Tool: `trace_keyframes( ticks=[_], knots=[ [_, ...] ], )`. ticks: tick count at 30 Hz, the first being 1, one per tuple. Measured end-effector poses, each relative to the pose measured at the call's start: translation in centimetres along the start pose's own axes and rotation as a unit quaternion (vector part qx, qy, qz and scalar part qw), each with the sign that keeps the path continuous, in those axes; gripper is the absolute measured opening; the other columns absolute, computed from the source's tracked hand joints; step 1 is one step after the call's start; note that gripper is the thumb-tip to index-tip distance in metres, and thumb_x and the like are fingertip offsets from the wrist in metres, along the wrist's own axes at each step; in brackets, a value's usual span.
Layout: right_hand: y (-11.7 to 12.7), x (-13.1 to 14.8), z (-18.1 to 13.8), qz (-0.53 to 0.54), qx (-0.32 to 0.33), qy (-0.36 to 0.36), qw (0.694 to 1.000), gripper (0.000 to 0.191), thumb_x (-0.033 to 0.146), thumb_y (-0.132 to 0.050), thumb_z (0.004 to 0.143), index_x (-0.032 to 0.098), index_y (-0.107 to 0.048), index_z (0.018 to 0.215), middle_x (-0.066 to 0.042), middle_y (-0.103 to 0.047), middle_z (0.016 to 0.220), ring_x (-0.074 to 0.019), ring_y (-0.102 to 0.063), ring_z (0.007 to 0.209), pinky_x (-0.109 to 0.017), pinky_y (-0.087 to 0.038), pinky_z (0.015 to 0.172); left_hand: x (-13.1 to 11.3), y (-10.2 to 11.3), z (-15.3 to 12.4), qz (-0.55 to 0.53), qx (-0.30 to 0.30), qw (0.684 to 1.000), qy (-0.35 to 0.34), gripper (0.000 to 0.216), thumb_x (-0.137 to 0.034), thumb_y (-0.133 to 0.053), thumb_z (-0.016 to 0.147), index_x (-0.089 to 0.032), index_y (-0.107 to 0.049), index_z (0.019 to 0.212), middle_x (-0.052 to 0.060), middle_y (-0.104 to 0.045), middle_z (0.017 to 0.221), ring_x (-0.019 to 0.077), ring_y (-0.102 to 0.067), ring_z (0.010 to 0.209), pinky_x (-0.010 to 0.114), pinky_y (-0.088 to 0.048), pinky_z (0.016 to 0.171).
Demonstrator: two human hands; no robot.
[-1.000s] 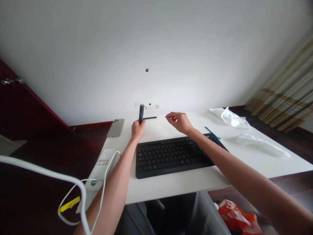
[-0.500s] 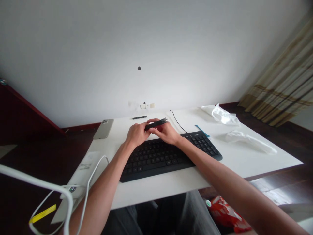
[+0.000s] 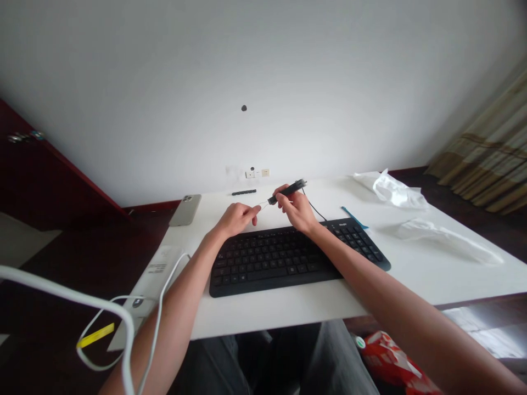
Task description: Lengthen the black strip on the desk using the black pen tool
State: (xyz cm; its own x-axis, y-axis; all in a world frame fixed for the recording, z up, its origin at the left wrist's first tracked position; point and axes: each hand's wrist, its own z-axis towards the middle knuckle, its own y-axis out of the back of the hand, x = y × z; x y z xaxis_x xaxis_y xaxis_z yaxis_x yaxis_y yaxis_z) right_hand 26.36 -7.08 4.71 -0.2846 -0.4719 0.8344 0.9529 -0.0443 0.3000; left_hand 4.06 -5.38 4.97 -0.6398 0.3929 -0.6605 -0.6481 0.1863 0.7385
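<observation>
By the far edge of the keyboard [image 3: 267, 263], your left hand [image 3: 237, 220] pinches a barely visible strand [image 3: 264, 203]; your right hand [image 3: 297, 211] grips a black object [image 3: 290, 188], partly finger-covered, long axis slanting up rightward, upper end blurred.

Has pale wall [image 3: 337, 93] behind, w/ dk spot [image 3: 244, 108] abt mid & sockets [image 3: 265, 172] low. Shows dk red door [image 3: 49, 186] on L w/ metal handle [image 3: 25, 136], dk red skirting [image 3: 152, 207], striped curtain [image 3: 489, 137] far R. Has white table [image 3: 444, 280] over dk floor [image 3: 49, 274], shiny lower R. Looks dim up top, brighter low.
</observation>
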Motion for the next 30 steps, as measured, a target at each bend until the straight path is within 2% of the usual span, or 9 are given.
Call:
trace_keyframes(
  ticks=[5, 8, 13, 19, 24, 30],
  knots=[
    [-0.1, 0.3, -0.2, -0.010, -0.006, 0.003, 1.000, 0.027, 0.041, -0.049, 0.099, 0.018, -0.063, 0.094, -0.003, -0.066, 0.076, -0.0165, -0.061, 0.068, -0.031, -0.050, 0.068, 0.0, 0.1, 0.0, -0.032, -0.007, 0.999, 0.002, 0.072, -0.063, -0.035, 0.101, -0.017, -0.068, 0.056, -0.001, -0.039, 0.047, 0.0123, -0.038, 0.050, 0.029, -0.032, 0.063],
    [-0.2, 0.4, -0.2, 0.021, -0.002, -0.003, 1.000, 0.026, 0.039, -0.049, 0.098, 0.018, -0.063, 0.095, -0.006, -0.069, 0.085, -0.0175, -0.063, 0.072, -0.031, -0.052, 0.069, 0.1, 0.4, 0.0, -0.062, 0.013, 0.998, -0.012, 0.078, -0.065, -0.028, 0.103, -0.017, -0.073, 0.061, 0.000, -0.041, 0.051, 0.0133, -0.039, 0.055, 0.030, -0.034, 0.065],
    [-0.4, 0.4, -0.2, 0.058, 0.024, -0.004, 0.998, 0.025, 0.036, -0.051, 0.095, 0.017, -0.066, 0.091, -0.010, -0.071, 0.100, -0.0193, -0.064, 0.085, -0.032, -0.054, 0.075, -0.4, 0.8, -0.3, -0.043, 0.048, 0.998, -0.008, 0.079, -0.068, -0.027, 0.102, -0.017, -0.082, 0.075, -0.002, -0.026, 0.054, 0.0138, -0.034, 0.054, 0.030, -0.033, 0.066],
    [-0.6, 0.9, -0.5, 0.090, 0.073, -0.011, 0.993, 0.025, 0.036, -0.049, 0.097, 0.017, -0.063, 0.088, -0.007, -0.066, 0.086, -0.0176, -0.059, 0.075, -0.032, -0.051, 0.072, -1.0, 1.0, -0.5, -0.033, 0.104, 0.994, 0.000, 0.080, -0.071, -0.027, 0.100, -0.017, -0.084, 0.082, -0.003, -0.021, 0.057, 0.0141, -0.032, 0.054, 0.030, -0.035, 0.066],
    [-0.6, 1.7, -1.0, 0.021, 0.103, 0.015, 0.994, 0.032, 0.039, -0.046, 0.102, 0.017, -0.065, 0.089, -0.005, -0.066, 0.086, -0.0175, -0.060, 0.078, -0.031, -0.048, 0.075, -0.3, 0.9, -0.3, -0.059, 0.130, 0.990, 0.001, 0.081, -0.073, -0.026, 0.099, -0.018, -0.084, 0.083, -0.003, -0.021, 0.056, 0.0130, -0.027, 0.051, 0.031, -0.032, 0.064],
    [-0.5, 2.0, -1.0, -0.032, 0.124, -0.021, 0.991, 0.041, 0.045, -0.043, 0.103, 0.016, -0.067, 0.086, -0.006, -0.071, 0.082, -0.0163, -0.062, 0.068, -0.030, -0.049, 0.068, 0.4, 0.8, -0.1, -0.086, 0.175, 0.981, -0.001, 0.082, -0.071, -0.024, 0.100, -0.018, -0.084, 0.081, -0.004, -0.017, 0.053, 0.0124, -0.022, 0.048, 0.031, -0.032, 0.061]
  ],
)
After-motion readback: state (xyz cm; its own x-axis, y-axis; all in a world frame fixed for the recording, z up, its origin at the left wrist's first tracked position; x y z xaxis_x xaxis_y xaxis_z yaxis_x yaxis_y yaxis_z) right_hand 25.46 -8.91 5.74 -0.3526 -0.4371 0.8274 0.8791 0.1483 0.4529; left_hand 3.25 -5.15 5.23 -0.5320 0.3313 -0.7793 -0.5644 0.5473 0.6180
